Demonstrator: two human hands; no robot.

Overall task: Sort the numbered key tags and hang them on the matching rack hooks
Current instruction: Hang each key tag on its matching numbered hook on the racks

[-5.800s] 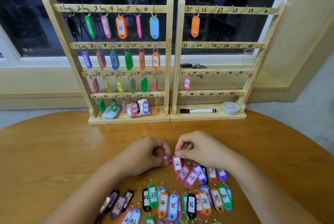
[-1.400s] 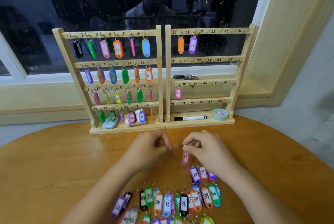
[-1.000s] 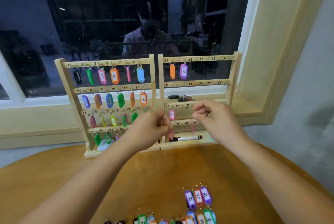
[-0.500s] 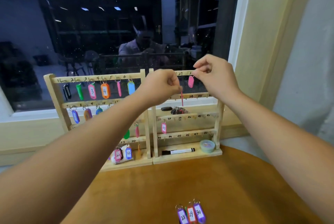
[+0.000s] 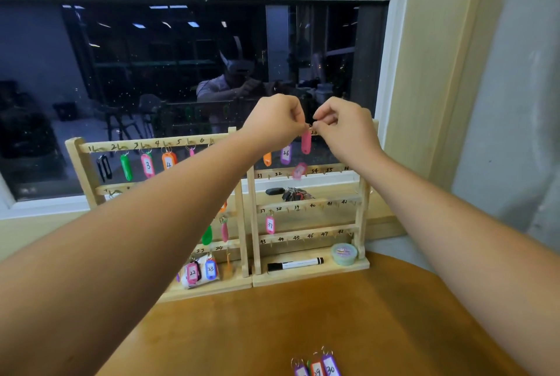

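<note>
Your hands meet at the top rail of the right rack (image 5: 362, 218), close to its middle. Your left hand (image 5: 274, 121) and right hand (image 5: 345, 130) have their fingers curled in, and thumb and forefinger of each pinch the small metal ring of the pink tag (image 5: 306, 143). That tag hangs straight down from the ring, just under the top rail of the right rack, beside a written 28. Whether the ring already sits on a hook I cannot tell; your fingertips cover that spot.

On the same rail of the right rack, toward its left post, hang the purple tag 26 (image 5: 285, 153) and then the orange tag (image 5: 267, 159), partly hidden by your left wrist. Two rails lower on the right rack, pink tag 37 (image 5: 270, 225) hangs near the left post. A black marker (image 5: 295, 264) lies on the base of the right rack, with a green tub (image 5: 344, 253) at the base's right end. A bunch of keys (image 5: 292, 193) lies behind the right rack, showing between its second and third rails.

The left rack (image 5: 81, 160) stands touching the right rack's left side, its rails carrying coloured tags; your left forearm covers much of it. In front of the right rack, near your edge of the desk (image 5: 303, 330), three loose tags (image 5: 316, 368) lie side by side, two of them reading 29 and 30.
</note>
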